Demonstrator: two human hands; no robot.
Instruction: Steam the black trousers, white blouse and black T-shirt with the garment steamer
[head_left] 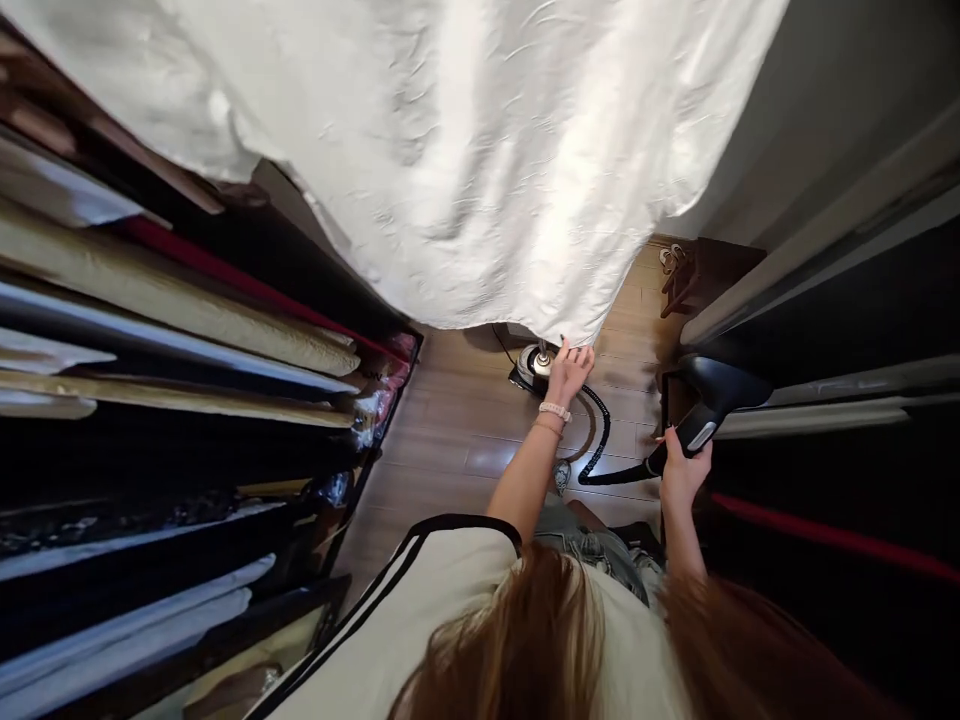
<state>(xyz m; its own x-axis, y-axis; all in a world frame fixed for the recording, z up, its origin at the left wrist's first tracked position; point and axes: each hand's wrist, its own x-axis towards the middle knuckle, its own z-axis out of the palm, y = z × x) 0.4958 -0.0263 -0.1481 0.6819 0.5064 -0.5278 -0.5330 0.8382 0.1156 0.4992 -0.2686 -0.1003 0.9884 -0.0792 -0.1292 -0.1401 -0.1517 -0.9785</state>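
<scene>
A large piece of white fabric (465, 160) with wrinkles hangs in front of me and fills the upper middle of the view. My left hand (571, 370) is at its lower edge, thumb and fingers closed on the hem. In my right hand (685, 472) is the handle of a black garment steamer head (716, 395), held off to the right, apart from the fabric. A black ribbed hose (604, 430) runs from the handle toward the steamer base (534, 366), which stands on the floor and is partly hidden behind my left hand and the fabric.
Fabrics or garments (172, 300) hang in a dense row along the left. More dark ones (840, 480) line the right side. A brown wooden stool or small rack (705, 275) with light shoes (670, 258) beside it stands at the far right on the wood floor (442, 420).
</scene>
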